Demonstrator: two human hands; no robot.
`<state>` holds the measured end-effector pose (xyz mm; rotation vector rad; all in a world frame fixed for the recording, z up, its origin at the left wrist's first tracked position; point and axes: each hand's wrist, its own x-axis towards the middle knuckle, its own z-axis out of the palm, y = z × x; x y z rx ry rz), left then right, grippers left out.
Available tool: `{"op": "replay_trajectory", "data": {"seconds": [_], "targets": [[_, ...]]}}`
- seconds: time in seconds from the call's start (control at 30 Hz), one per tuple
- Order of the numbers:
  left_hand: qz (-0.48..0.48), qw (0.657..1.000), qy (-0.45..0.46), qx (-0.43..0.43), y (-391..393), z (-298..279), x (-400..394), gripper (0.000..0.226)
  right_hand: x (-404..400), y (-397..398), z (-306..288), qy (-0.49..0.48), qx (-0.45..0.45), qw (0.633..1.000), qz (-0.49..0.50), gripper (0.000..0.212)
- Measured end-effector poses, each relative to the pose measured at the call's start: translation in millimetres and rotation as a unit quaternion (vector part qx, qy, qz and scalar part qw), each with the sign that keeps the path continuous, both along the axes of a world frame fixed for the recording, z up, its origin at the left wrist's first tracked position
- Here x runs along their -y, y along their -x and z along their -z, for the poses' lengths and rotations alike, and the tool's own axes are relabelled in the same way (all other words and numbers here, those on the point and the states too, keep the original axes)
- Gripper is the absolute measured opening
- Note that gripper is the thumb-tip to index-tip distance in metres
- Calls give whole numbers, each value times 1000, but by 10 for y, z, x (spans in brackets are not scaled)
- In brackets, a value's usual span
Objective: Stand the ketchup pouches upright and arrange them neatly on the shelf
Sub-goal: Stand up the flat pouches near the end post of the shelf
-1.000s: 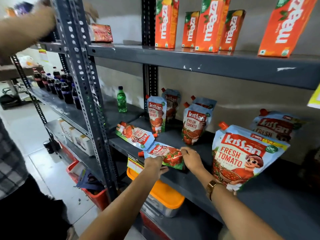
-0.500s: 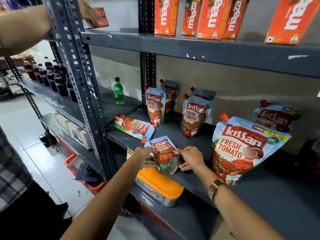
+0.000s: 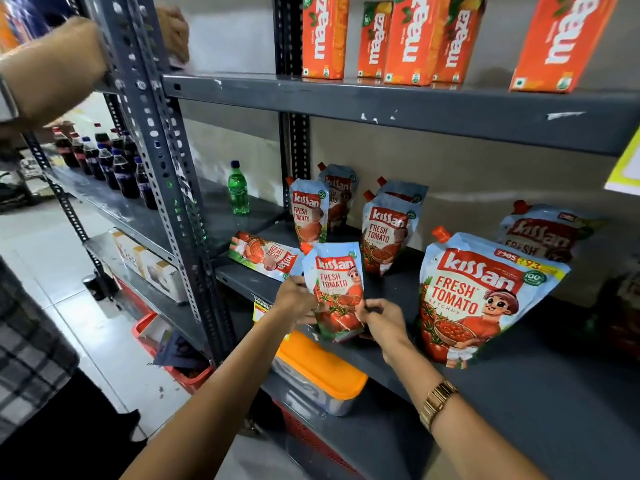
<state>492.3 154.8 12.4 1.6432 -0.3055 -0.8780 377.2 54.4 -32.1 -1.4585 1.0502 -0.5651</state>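
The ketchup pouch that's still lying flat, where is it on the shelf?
In the head view, the flat pouch lies at the left end of the middle shelf, just left of the pouch held upright in both hands and near the green bottle.

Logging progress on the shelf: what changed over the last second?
The small pouch went from lying flat to upright at the shelf edge, left hand and right hand gripping its sides. The flat pouch and the large pouch stayed put.
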Motion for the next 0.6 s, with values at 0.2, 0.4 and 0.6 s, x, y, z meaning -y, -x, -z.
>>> {"op": "replay_trajectory", "data": {"seconds": [0.2, 0.4, 0.6], "targets": [[-13, 991, 58, 120, 15, -36, 245, 50, 44, 67, -56, 127, 43, 991, 19, 27], [50, 977, 110, 176, 66, 199, 449, 45, -45, 226, 140, 222, 38, 969, 97, 28], [82, 973, 120, 179, 74, 235, 587, 44, -27, 284, 239, 316, -20, 942, 116, 15]]}}
